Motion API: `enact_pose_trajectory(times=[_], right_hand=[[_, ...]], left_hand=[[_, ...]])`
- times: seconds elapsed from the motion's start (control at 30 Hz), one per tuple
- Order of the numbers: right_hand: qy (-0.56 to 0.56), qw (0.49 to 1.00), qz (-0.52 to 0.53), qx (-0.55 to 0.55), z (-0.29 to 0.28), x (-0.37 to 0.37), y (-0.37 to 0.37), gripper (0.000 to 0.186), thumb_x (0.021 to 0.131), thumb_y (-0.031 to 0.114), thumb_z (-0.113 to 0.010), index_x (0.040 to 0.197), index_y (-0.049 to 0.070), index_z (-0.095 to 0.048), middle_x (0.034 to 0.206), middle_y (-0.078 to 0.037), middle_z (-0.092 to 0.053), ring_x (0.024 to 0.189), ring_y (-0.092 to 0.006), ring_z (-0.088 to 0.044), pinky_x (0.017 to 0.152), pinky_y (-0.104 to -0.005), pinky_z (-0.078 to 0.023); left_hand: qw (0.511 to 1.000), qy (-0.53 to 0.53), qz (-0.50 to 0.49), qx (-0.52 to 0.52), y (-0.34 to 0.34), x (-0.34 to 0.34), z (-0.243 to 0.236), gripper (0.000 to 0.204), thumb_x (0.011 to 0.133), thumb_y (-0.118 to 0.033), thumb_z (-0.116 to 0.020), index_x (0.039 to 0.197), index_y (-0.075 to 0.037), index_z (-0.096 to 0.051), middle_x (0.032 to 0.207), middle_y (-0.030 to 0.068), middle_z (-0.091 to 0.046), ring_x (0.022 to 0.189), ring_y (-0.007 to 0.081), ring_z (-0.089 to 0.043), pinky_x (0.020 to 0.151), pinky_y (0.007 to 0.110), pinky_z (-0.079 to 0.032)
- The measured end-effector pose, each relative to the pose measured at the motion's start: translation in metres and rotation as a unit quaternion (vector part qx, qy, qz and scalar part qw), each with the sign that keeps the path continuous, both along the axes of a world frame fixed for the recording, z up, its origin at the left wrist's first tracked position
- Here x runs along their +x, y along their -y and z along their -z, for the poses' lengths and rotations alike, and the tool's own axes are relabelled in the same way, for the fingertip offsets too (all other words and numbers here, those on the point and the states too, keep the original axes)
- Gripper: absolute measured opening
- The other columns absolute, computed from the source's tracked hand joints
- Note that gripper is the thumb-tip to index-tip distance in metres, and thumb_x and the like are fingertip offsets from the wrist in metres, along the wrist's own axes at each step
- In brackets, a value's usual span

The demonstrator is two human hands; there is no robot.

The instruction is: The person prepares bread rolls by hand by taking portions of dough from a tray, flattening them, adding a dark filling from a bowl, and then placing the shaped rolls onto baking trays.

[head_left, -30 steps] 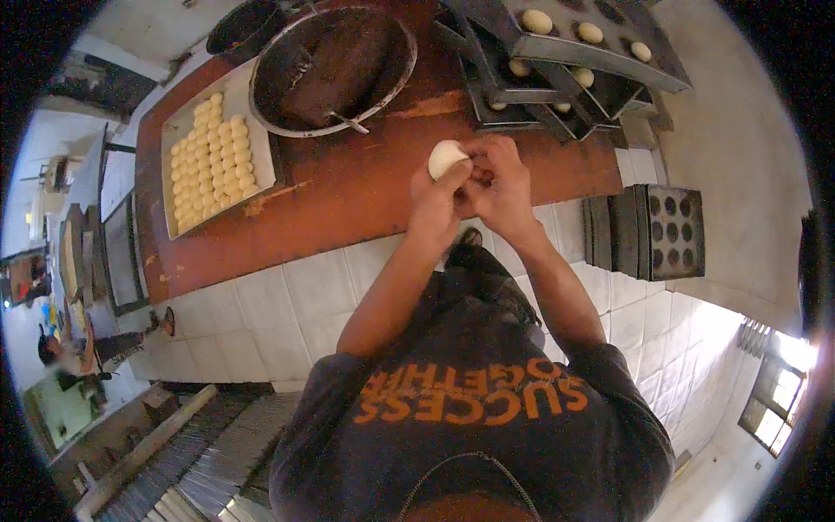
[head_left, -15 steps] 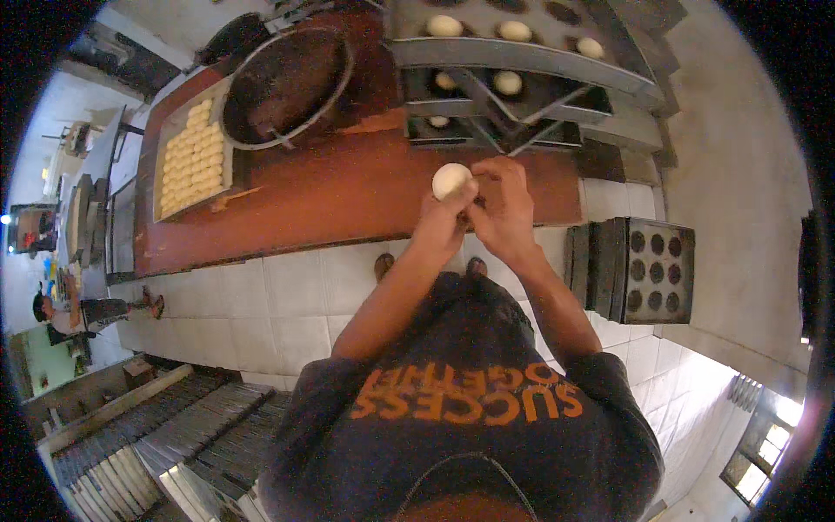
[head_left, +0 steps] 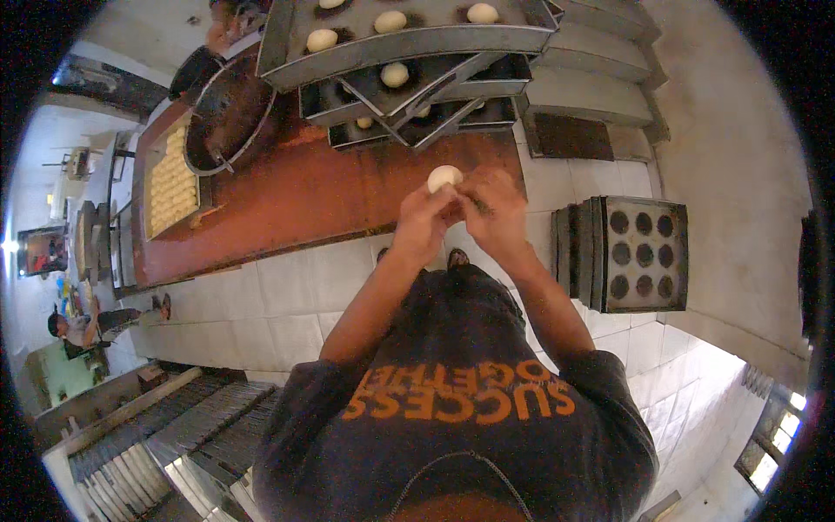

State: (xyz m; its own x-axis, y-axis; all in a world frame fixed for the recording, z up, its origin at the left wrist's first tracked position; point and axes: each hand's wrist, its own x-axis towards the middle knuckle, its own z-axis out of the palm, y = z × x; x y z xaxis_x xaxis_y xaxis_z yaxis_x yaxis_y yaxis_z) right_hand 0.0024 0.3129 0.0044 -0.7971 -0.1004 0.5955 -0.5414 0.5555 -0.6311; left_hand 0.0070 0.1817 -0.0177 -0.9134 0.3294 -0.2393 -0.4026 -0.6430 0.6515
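A pale round dough ball sits in front of me, above the near edge of the reddish-brown table. My left hand is closed round its lower side. Close against it, my right hand has its fingers pinched together at the underside of the same ball. The fingertips are partly hidden behind the knuckles. Just beyond my hands stand stacked metal baking trays, set crosswise, with dough balls spaced out in the top one and more visible in those below.
Left on the table, a rectangular tray holds rows of small dough balls beside a big dark round basin. To my right stand upright trays with round hollows. Steps rise beyond. Other people are at the far left and top.
My view has shifted, so the tray stack and basin appear further left. Both hands stay together at the dough ball, the right one now closer over it. A person appears behind the basin.
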Motion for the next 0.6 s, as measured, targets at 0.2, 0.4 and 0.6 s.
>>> enact_pose_trajectory(times=[0.2, 0.4, 0.6], right_hand=[[-0.027, 0.999, -0.006, -0.018, 0.007, -0.01, 0.001, 0.018, 0.06, 0.004, -0.064, 0.077, 0.005, -0.058, 0.08, -0.01, -0.058, 0.079, -0.0287, -0.054, 0.072, -0.0376, -0.043], [0.044, 0.995, -0.061, -0.058, -0.015, -0.006, -0.018, 0.025, 0.062, 0.008, -0.068, 0.085, 0.004, -0.06, 0.086, -0.01, -0.06, 0.082, -0.0275, -0.057, 0.075, -0.0357, -0.046], [0.188, 0.931, -0.061, -0.306, -0.032, -0.012, -0.014, 0.02, 0.077, 0.01, -0.06, 0.096, 0.005, -0.06, 0.089, -0.008, -0.061, 0.084, -0.0208, -0.058, 0.077, -0.0307, -0.046]], left_hand=[[0.987, 0.098, -0.129, 0.017, -0.024, -0.001, 0.005, 0.028, 0.081, -0.015, -0.058, 0.105, -0.001, -0.053, 0.092, 0.0048, -0.058, 0.084, 0.0147, -0.055, 0.077, 0.028, -0.044], [0.961, -0.068, -0.134, -0.233, 0.001, -0.011, -0.005, 0.028, 0.075, -0.004, -0.064, 0.101, -0.002, -0.056, 0.094, 0.0049, -0.06, 0.08, 0.013, -0.058, 0.069, 0.025, -0.047], [0.798, -0.319, -0.056, -0.509, 0.0, -0.012, -0.061, 0.039, 0.065, -0.006, -0.069, 0.102, -0.005, -0.055, 0.096, 0.0105, -0.06, 0.082, 0.0205, -0.06, 0.069, 0.031, -0.049]])
